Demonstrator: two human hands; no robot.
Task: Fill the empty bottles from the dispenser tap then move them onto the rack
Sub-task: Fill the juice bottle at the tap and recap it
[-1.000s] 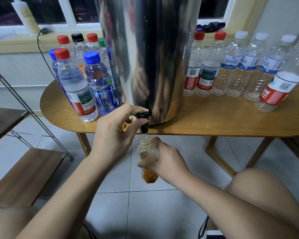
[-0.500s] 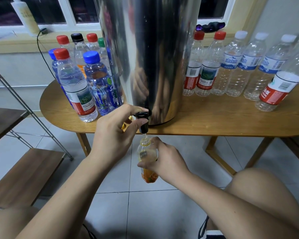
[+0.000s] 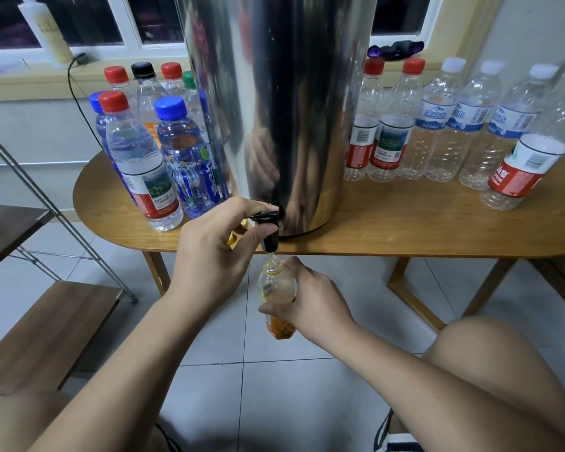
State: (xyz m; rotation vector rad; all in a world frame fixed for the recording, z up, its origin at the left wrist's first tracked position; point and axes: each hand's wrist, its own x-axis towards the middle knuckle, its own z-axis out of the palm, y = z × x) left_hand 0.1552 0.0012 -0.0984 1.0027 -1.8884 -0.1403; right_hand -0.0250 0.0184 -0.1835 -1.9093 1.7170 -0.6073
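Here: left grip (image 3: 209,252) pinches tap (image 3: 268,230) at table edge (image 3: 405,247); right grip (image 3: 310,301) wraps bottle (image 3: 276,285) above floor tiles (image 3: 258,402).

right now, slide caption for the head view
Left hand grips the black tap of the steel dispenser while the right hand holds a small bottle under it.

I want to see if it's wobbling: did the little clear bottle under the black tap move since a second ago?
No. The small clear plastic bottle stays directly under the black dispenser tap, mouth below its spout, as before.
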